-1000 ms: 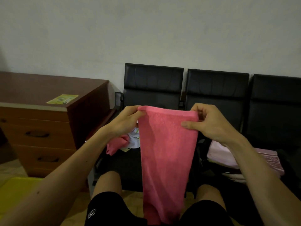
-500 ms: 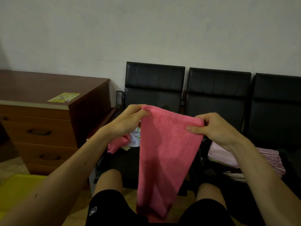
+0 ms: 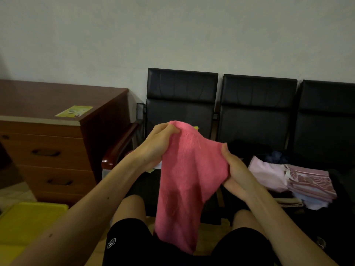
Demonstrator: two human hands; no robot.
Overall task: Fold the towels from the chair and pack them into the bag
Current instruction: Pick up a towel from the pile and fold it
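Note:
A pink towel [image 3: 189,179] hangs in front of me, folded lengthwise, its lower end draping onto my lap. My left hand [image 3: 155,146] pinches its upper left corner, held high. My right hand [image 3: 233,169] grips the right edge lower down, so the top edge slopes down to the right. Behind the towel stands a row of black chairs [image 3: 182,104]. On the middle seat lies a pile of folded towels [image 3: 288,177], pale pink, striped and white. A dark bag [image 3: 276,156] sits behind that pile; I cannot tell its opening.
A brown wooden drawer cabinet [image 3: 48,146] stands at the left with a yellow leaflet [image 3: 74,111] on top. A yellow bin lid [image 3: 28,221] lies on the floor at lower left. A wooden armrest [image 3: 119,150] juts out beside the left chair.
My right hand has dropped and slid down the towel's right edge, tilting the top edge. My left hand stays high. The view has tipped downward and to the left.

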